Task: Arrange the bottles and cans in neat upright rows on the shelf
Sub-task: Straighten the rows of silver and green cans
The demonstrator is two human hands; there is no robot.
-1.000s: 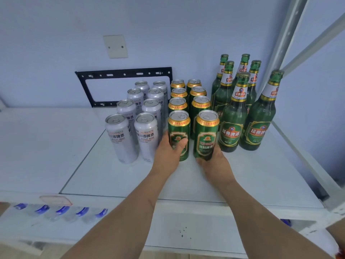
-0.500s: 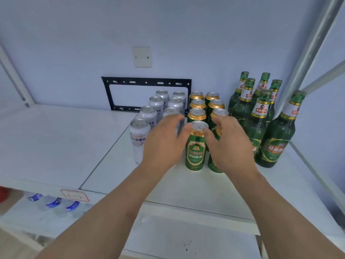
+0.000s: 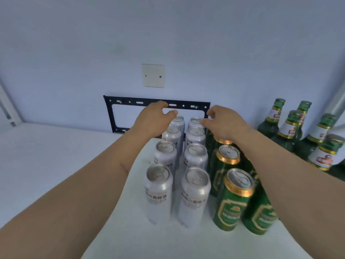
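Several silver cans stand upright in two rows on the white shelf. Right of them stand two rows of green cans with gold rims. Several green glass bottles stand upright at the far right. My left hand hovers over the rearmost silver can of the left row, fingers curled and apart, holding nothing. My right hand reaches over the rear of the right silver row, fingertips close to a can top. My right forearm hides part of the green cans.
A black metal bracket is fixed to the wall behind the cans, with a white wall plate above it. A shelf upright rises at the far right, and another upright stands at the far left.
Both hands left the front green cans and reached up and back over the rear silver cans. The camera moved closer and more overhead.
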